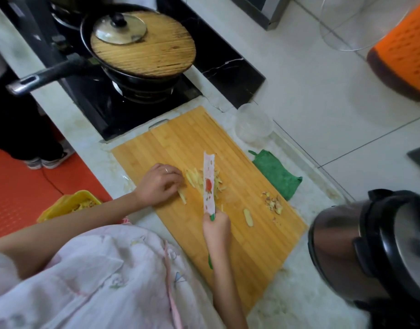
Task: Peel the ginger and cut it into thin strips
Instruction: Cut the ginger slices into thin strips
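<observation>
A bamboo cutting board is laid on a pale counter beside a black stove. A pile of ginger strips is seen near the middle of the board, with a few strips apart at its near edge. The left hand is rested on the board, its fingers curled down onto the strips at the pile's left side. A knife with a white blade printed with a red and green picture is gripped by its green handle in the right hand; the blade is laid across the pile. No writing can be read on the blade or elsewhere. One peeled ginger piece is left lying apart to the right of the knife, and a small heap of peelings is seen farther right. A green cloth lies just off the board's far edge, near a clear plastic tub. On the stove a black pan is covered by a round wooden board with a glass lid on top.
</observation>
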`<state>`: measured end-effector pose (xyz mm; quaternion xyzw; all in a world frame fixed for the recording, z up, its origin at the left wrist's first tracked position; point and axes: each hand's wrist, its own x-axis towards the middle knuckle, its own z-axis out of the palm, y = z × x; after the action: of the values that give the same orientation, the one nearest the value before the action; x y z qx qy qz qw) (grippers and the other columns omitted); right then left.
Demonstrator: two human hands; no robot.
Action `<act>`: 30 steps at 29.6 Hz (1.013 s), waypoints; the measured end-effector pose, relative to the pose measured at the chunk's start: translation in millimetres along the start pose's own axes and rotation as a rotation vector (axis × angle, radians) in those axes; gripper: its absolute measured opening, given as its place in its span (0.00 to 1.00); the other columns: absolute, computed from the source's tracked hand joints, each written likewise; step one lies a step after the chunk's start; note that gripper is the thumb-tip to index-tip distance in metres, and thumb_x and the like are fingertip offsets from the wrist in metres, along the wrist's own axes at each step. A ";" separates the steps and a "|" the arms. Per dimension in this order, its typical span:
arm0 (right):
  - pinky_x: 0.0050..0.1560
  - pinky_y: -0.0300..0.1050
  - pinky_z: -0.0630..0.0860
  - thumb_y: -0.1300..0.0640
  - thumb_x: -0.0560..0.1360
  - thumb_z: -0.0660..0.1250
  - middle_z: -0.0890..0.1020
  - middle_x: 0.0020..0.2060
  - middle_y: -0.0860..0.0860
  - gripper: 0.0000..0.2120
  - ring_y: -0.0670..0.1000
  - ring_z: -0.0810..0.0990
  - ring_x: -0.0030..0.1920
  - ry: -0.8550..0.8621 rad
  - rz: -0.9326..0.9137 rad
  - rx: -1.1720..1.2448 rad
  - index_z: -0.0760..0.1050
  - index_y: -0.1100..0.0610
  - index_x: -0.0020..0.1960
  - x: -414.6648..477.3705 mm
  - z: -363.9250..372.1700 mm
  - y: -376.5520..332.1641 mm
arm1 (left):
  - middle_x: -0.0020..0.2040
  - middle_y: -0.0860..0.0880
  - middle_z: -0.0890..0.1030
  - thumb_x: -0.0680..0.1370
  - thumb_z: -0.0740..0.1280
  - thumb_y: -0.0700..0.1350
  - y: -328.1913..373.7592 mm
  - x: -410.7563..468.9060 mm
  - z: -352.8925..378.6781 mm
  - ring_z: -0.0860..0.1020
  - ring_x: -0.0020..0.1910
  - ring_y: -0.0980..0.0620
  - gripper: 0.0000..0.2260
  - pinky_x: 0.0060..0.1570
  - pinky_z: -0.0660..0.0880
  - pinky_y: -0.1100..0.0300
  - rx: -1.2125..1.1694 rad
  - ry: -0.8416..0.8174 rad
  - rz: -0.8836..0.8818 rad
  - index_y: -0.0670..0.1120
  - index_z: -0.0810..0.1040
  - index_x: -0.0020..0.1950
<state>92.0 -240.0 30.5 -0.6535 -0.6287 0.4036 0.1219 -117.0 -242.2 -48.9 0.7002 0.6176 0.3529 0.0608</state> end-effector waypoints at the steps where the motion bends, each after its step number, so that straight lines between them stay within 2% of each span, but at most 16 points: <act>1: 0.32 0.39 0.65 0.63 0.76 0.61 0.83 0.42 0.57 0.10 0.54 0.79 0.39 0.028 -0.001 0.019 0.80 0.63 0.51 -0.6 0.0 -0.2 | 0.51 0.49 0.82 0.74 0.66 0.43 0.8 6.9 -0.3 0.78 0.50 0.53 0.08 0.52 0.71 0.56 -0.006 -0.011 -0.056 0.46 0.84 0.49; 4: 0.40 0.45 0.75 0.63 0.76 0.62 0.84 0.47 0.57 0.11 0.57 0.82 0.46 0.093 0.010 0.104 0.80 0.63 0.55 -1.6 1.5 -2.2 | 0.53 0.46 0.82 0.70 0.73 0.35 -0.6 30.3 4.4 0.81 0.49 0.44 0.10 0.47 0.77 0.51 0.039 -0.225 -0.054 0.44 0.83 0.50; 6: 0.44 0.51 0.78 0.64 0.76 0.63 0.84 0.48 0.57 0.12 0.59 0.82 0.48 0.114 0.018 0.132 0.80 0.64 0.56 -1.9 2.0 -1.3 | 0.55 0.45 0.81 0.71 0.70 0.35 -0.1 45.1 5.2 0.79 0.51 0.43 0.11 0.46 0.76 0.51 0.094 -0.370 -0.020 0.43 0.82 0.53; 8: 0.45 0.52 0.78 0.64 0.75 0.63 0.84 0.48 0.58 0.11 0.59 0.81 0.48 0.121 0.021 0.114 0.80 0.63 0.55 -2.0 2.7 1.1 | 0.57 0.46 0.79 0.74 0.66 0.37 -0.1 57.0 4.8 0.76 0.55 0.44 0.12 0.47 0.75 0.53 0.151 -0.457 -0.034 0.43 0.81 0.57; 11: 0.47 0.53 0.78 0.64 0.76 0.62 0.84 0.49 0.57 0.12 0.59 0.81 0.49 0.113 0.053 0.124 0.79 0.63 0.57 -2.2 3.3 5.2 | 0.56 0.45 0.79 0.75 0.64 0.37 -0.4 68.4 5.0 0.76 0.54 0.44 0.12 0.43 0.72 0.55 0.276 -0.552 0.049 0.43 0.79 0.57; 15: 0.46 0.52 0.79 0.63 0.76 0.62 0.84 0.48 0.57 0.12 0.58 0.82 0.47 0.119 0.070 0.132 0.79 0.63 0.57 -2.6 5.0 8.1 | 0.51 0.43 0.81 0.72 0.67 0.35 -7.8 64.8 3.3 0.79 0.45 0.42 0.10 0.35 0.73 0.55 0.278 -0.481 0.145 0.41 0.81 0.52; 18: 0.43 0.52 0.79 0.62 0.76 0.62 0.84 0.47 0.55 0.12 0.58 0.82 0.45 0.123 0.070 0.142 0.79 0.62 0.57 -0.8 6.7 9.6 | 0.46 0.43 0.81 0.67 0.70 0.33 -12.6 54.1 1.1 0.79 0.37 0.43 0.10 0.30 0.74 0.56 0.184 -0.397 0.120 0.41 0.81 0.47; 20: 0.44 0.49 0.79 0.63 0.77 0.62 0.84 0.49 0.55 0.12 0.56 0.82 0.46 0.122 0.064 0.138 0.79 0.62 0.57 0.2 8.0 8.9 | 0.43 0.46 0.82 0.65 0.71 0.33 -15.9 47.9 -1.2 0.80 0.37 0.44 0.10 0.31 0.74 0.57 0.135 -0.369 0.113 0.42 0.82 0.45; 23: 0.45 0.47 0.79 0.63 0.77 0.63 0.84 0.49 0.55 0.12 0.55 0.82 0.47 0.105 0.059 0.127 0.80 0.62 0.57 1.3 11.3 8.1 | 0.41 0.48 0.83 0.62 0.74 0.32 -19.2 42.2 -5.2 0.81 0.37 0.46 0.12 0.32 0.77 0.57 0.129 -0.380 0.192 0.44 0.83 0.43; 25: 0.44 0.45 0.78 0.63 0.77 0.63 0.84 0.49 0.54 0.11 0.54 0.82 0.47 0.095 0.053 0.110 0.80 0.62 0.56 1.7 12.7 8.6 | 0.40 0.48 0.83 0.63 0.72 0.34 -18.7 41.8 -6.0 0.81 0.35 0.47 0.10 0.35 0.78 0.57 0.120 -0.344 0.209 0.44 0.83 0.42; 28: 0.43 0.42 0.77 0.63 0.76 0.62 0.84 0.49 0.54 0.11 0.53 0.82 0.47 0.075 0.029 0.113 0.80 0.63 0.56 1.3 14.5 7.0 | 0.41 0.48 0.83 0.65 0.67 0.36 -15.7 41.5 -8.5 0.81 0.37 0.47 0.09 0.37 0.78 0.57 0.038 -0.269 0.110 0.43 0.82 0.42; 30: 0.39 0.43 0.76 0.63 0.76 0.62 0.83 0.43 0.52 0.11 0.51 0.81 0.41 0.036 0.026 0.124 0.80 0.62 0.54 1.0 14.3 5.4 | 0.43 0.47 0.83 0.67 0.69 0.33 -14.3 39.5 -10.4 0.81 0.40 0.46 0.09 0.36 0.78 0.56 -0.025 -0.264 0.065 0.42 0.82 0.43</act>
<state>86.0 -245.0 17.3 -0.6598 -0.5917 0.4315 0.1682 -135.1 -206.8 -32.1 0.7594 0.5768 0.2670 0.1389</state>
